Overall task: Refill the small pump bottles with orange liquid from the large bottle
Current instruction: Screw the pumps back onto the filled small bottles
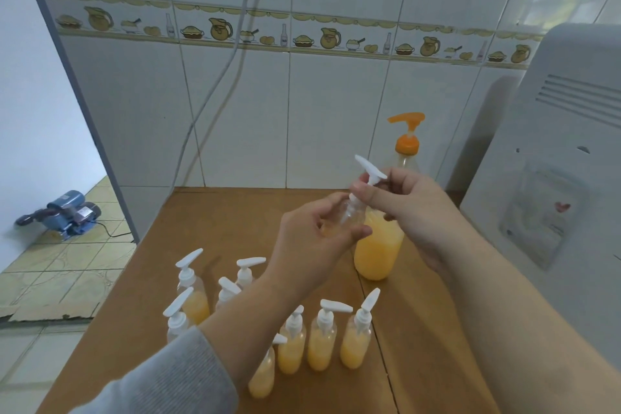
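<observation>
My left hand (pixel 314 239) grips a small clear pump bottle (pixel 351 217) that looks empty, held above the wooden table (pixel 208 232). My right hand (pixel 403 208) pinches its white pump head (pixel 369 171) at the neck. Right behind stands the large bottle (pixel 379 252) with an orange pump top (pixel 407 131), roughly half full of orange liquid. Several small pump bottles (pixel 321 336) stand in a cluster at the table's front; most hold orange liquid, and one on the left (pixel 176 323) looks clear.
A white appliance (pixel 551 178) fills the right side of the table. White tiled wall with hanging cables (pixel 235 44) rises behind. Left of the table the floor drops away, with a blue water pump (pixel 64 212) on the tiles.
</observation>
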{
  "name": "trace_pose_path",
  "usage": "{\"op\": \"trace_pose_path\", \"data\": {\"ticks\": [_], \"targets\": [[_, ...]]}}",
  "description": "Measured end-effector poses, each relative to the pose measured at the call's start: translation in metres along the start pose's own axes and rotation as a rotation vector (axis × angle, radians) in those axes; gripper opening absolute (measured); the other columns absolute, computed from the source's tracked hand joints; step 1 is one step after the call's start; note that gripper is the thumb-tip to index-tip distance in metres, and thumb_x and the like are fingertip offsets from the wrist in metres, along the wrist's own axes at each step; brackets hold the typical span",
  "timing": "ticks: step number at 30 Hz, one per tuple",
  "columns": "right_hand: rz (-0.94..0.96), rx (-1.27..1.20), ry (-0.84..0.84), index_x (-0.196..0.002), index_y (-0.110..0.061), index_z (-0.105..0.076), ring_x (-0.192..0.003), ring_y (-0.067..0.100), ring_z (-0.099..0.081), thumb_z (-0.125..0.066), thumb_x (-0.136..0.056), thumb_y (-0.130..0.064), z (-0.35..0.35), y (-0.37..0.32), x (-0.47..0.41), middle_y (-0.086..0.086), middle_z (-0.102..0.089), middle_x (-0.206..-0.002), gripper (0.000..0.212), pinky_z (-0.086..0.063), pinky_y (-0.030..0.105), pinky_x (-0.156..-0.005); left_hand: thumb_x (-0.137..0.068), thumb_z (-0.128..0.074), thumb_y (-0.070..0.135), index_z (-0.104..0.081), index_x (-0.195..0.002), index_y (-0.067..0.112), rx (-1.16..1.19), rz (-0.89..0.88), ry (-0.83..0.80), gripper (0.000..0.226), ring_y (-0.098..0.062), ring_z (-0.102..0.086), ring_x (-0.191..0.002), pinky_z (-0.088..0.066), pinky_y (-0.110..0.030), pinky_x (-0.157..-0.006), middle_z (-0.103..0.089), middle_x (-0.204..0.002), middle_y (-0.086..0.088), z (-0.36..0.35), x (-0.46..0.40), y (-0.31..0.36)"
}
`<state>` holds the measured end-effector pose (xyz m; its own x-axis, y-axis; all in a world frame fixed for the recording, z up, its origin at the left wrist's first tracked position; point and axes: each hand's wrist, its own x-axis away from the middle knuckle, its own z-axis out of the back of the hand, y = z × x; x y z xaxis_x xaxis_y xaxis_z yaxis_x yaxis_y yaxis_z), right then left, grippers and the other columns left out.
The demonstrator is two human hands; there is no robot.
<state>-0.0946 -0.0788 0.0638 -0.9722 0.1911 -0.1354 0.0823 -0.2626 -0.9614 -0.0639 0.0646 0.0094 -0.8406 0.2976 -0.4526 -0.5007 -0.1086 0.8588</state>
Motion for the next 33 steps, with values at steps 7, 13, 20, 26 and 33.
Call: {"op": "trace_pose_path", "data": {"ticks": [7,13,20,26,33], "targets": [[-0.003,0.093,0.168,-0.086,-0.016,-0.065,-0.054,-0.009,-0.056,-0.08,-0.072,-0.026,-0.018,0.007,0.003,-0.004,-0.061,-0.068,0.022,-0.044,0.006,-0.051,-0.075,-0.078,0.031,-0.071,-0.099,0.033,-0.026,0.067,0.031,0.025,0.001,-0.057,-0.072,-0.043,-0.009,-0.064,-0.063,-0.069,0.024,-0.007,0.002,-0.003],[-0.098,-0.218,0.001,-0.108,-0.009,-0.067,-0.072,-0.007,-0.064,-0.072,-0.079,-0.013,-0.006,0.011,0.006,-0.004,-0.072,-0.092,0.03,-0.044,0.005,-0.057,-0.073,-0.08,0.026,-0.071,-0.102,0.025,-0.03,0.07,-0.017,0.03,0.006,-0.051,-0.061,-0.039,-0.007,-0.061,-0.055,-0.059,0.029,0.001,-0.001,-0.002],[-0.117,-0.342,-0.045,-0.107,-0.009,-0.068,-0.09,0.009,-0.067,-0.067,-0.082,-0.009,-0.012,0.016,0.006,0.004,-0.073,-0.102,0.025,-0.048,0.014,-0.069,-0.071,-0.081,0.03,-0.071,-0.104,0.029,-0.047,0.111,0.013,0.034,0.0,-0.058,-0.072,-0.05,-0.017,-0.069,-0.068,-0.077,0.013,0.0,0.0,-0.004],[-0.085,-0.19,0.222,-0.082,-0.025,-0.071,-0.076,0.0,-0.068,-0.077,-0.075,-0.006,-0.032,0.024,0.0,-0.007,-0.074,-0.078,0.021,-0.051,0.014,-0.065,-0.076,-0.077,0.03,-0.071,-0.105,0.032,-0.045,0.183,0.115,0.03,0.009,-0.059,-0.079,-0.041,-0.002,-0.063,-0.07,-0.082,0.018,-0.013,0.005,0.0],[0.003,-0.001,0.176,-0.091,-0.023,-0.069,-0.084,0.004,-0.066,-0.079,-0.075,-0.011,-0.026,0.032,-0.009,-0.006,-0.071,-0.087,0.022,-0.051,0.017,-0.069,-0.068,-0.081,0.04,-0.041,-0.141,0.027,-0.199,0.328,-0.012,0.084,-0.006,-0.049,-0.122,-0.039,-0.019,-0.095,-0.052,-0.136,0.013,0.011,-0.004,-0.004]]}}
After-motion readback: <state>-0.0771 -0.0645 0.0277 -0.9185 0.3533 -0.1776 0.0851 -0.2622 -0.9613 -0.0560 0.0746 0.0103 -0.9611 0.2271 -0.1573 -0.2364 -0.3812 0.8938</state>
